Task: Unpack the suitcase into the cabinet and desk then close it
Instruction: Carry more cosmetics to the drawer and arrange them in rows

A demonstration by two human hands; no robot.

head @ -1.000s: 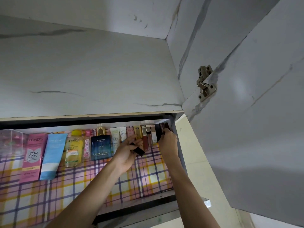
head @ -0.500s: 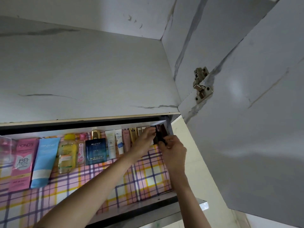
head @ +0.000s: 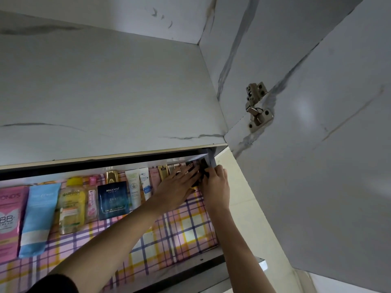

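Observation:
A cabinet shelf lined with pink-and-yellow plaid paper (head: 186,227) holds a row of cosmetics against its back wall. At the row's right end, in the shelf corner, stand small dark cosmetic cases (head: 203,166). My left hand (head: 175,189) reaches in with fingers stretched out, touching the dark cases from the left. My right hand (head: 215,187) has its fingers curled round a dark case at the corner. The hands hide most of these cases. The suitcase is out of view.
Along the row stand a pink Pond's tube (head: 9,216), a blue tube (head: 39,216), a yellow Garnier bottle (head: 70,205), a navy perfume box (head: 113,199) and white tubes (head: 134,187). The open cabinet door (head: 317,166) with its hinge (head: 257,106) hangs at the right.
My left hand carried a small dark case from the middle of the shelf to the right corner. Both hands now meet at the dark cases there.

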